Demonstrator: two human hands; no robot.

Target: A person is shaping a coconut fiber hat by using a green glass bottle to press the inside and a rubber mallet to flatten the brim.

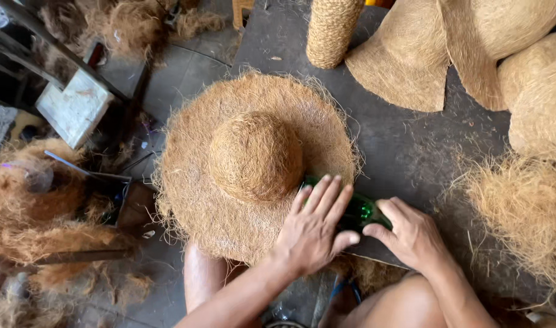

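Pressing flat, the left hand (311,228) lies with its fingers (326,194) spread and straight across a green glass bottle (360,212) that rests on its side on the brim of a coconut-fibre hat (253,161); the hand grips nothing, it only bears down. The right hand (411,234) sits at the bottle's other end, just off the hat's brim, its fingers bent loosely over the glass rather than closed round it. The hat lies crown up on the dark table (405,146), with the bottle on the part of the brim nearest the person. Beyond the hat stand a woven fibre cylinder (332,30) and 3 or so smoother finished hats (411,58); to the far side of the right hand from the hat, a loose heap of fibre (524,206). The hat looks light, springy and scratchy, easily frayed at its rim, best taken by the brim; the bottle looks hard, smooth, heavy and prone to roll.
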